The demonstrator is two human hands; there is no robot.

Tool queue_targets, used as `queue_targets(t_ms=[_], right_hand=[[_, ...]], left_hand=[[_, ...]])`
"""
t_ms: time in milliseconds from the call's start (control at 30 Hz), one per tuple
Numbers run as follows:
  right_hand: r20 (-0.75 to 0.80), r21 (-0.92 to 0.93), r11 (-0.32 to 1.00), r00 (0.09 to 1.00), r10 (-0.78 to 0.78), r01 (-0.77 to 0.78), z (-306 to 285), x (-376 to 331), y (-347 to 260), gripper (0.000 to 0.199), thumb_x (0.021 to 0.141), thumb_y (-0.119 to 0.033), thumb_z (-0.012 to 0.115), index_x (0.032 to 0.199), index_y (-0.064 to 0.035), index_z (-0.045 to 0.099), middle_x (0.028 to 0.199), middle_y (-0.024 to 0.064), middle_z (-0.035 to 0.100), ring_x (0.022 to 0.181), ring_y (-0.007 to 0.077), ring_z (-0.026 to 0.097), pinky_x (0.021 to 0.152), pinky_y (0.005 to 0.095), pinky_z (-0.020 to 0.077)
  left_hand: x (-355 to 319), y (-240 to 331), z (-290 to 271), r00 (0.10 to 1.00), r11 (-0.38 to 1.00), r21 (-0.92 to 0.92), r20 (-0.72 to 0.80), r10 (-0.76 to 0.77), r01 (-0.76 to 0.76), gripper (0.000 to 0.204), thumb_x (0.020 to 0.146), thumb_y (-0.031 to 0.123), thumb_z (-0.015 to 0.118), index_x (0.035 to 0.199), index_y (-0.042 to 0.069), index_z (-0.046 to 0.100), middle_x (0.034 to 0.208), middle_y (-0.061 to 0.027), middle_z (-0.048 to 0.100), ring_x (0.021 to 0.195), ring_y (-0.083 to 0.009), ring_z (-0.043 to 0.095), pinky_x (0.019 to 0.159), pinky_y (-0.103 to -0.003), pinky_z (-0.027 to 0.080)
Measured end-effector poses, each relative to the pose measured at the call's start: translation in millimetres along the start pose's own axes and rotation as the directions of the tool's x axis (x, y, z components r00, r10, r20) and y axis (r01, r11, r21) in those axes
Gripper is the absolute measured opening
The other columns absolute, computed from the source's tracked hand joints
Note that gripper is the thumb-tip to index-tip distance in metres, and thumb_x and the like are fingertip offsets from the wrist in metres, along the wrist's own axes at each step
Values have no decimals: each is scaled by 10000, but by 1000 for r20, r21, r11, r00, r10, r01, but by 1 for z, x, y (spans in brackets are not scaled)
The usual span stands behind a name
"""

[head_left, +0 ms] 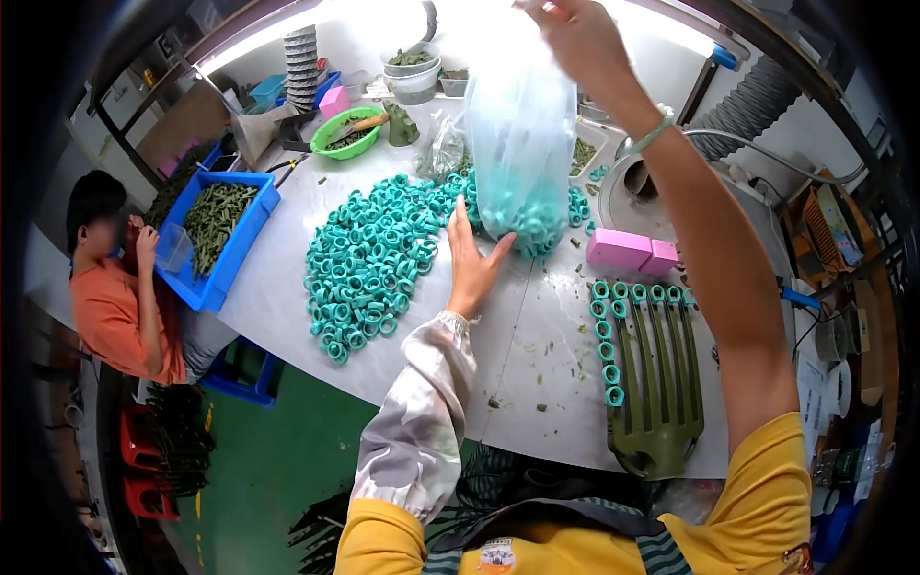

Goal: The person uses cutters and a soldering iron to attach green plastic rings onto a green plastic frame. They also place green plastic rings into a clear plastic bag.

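Observation:
My right hand [580, 43] is raised at the top edge, its fingers closed on the upper end of a clear plastic bag [522, 125]. The bag hangs down to the table with teal rings [537, 225] gathered in its bottom. My left hand [470, 268] is beside the bag's lower end, fingers spread and thumb close against it; I cannot tell whether they touch. To its left spreads a big heap of loose teal rings [369, 268]. At the right under my forearm lies a dark green fork-shaped piece [652, 422], with teal rings along its left side and top.
Two pink blocks [618, 249] sit beyond the fork-shaped piece. A green bowl [359, 144] with a brush-like tool stands at the back. A blue tray [230, 273] of green pieces is at left, beside a seated person [125, 297]. Green crumbs dot the metal table [517, 402].

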State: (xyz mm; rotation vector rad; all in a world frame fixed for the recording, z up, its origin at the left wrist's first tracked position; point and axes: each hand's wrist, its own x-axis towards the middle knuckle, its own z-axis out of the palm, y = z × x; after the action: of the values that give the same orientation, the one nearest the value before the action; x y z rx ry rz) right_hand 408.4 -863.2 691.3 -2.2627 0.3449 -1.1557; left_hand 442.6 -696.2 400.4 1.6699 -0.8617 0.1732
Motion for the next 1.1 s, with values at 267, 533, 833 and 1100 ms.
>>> queue_targets(t_ms=[267, 533, 833, 1100], right_hand=[[-19, -664, 464, 607, -794, 587, 15, 40, 93, 185, 928, -173, 502, 954, -33, 620, 827, 181, 652, 775, 340, 655, 707, 452, 536], [-261, -304, 908, 891, -371, 289, 17, 23, 44, 300, 985, -223, 470, 1195, -40, 583, 1007, 249, 634, 905, 430, 631, 785, 505, 517], [-58, -21, 898, 896, -440, 440, -14, 3, -28, 266, 972, -162, 483, 1134, 3, 614, 1036, 252, 635, 959, 404, 619, 861, 456, 486], [-264, -168, 878, 837, -479, 449, 3, -2, -9, 193, 980, -158, 490, 1074, -27, 597, 946, 266, 631, 873, 431, 627, 784, 457, 504]], left_hand=[[0, -7, 13, 999, 998, 52, -18, 26, -25, 825, 905, 424, 681, 1500, 8, 291, 1425, -246, 354, 1336, -391, 343, 1114, -451, 290], [-23, 4, -16, 999, 997, 72, 37, 29, -32, 809, 913, 471, 649, 1479, -7, 322, 1414, -241, 381, 1324, -388, 356, 1120, -458, 273], [-28, 13, -8, 996, 972, 215, 12, 94, -94, 130, 818, 132, 739, 902, 74, 658, 1098, -102, 579, 1121, -325, 497, 961, -422, 383], [32, 16, -17, 940, 945, -191, 272, -209, 265, 160, 916, 153, 669, 943, -4, 649, 836, -65, 666, 725, -128, 641, 666, -285, 537]])
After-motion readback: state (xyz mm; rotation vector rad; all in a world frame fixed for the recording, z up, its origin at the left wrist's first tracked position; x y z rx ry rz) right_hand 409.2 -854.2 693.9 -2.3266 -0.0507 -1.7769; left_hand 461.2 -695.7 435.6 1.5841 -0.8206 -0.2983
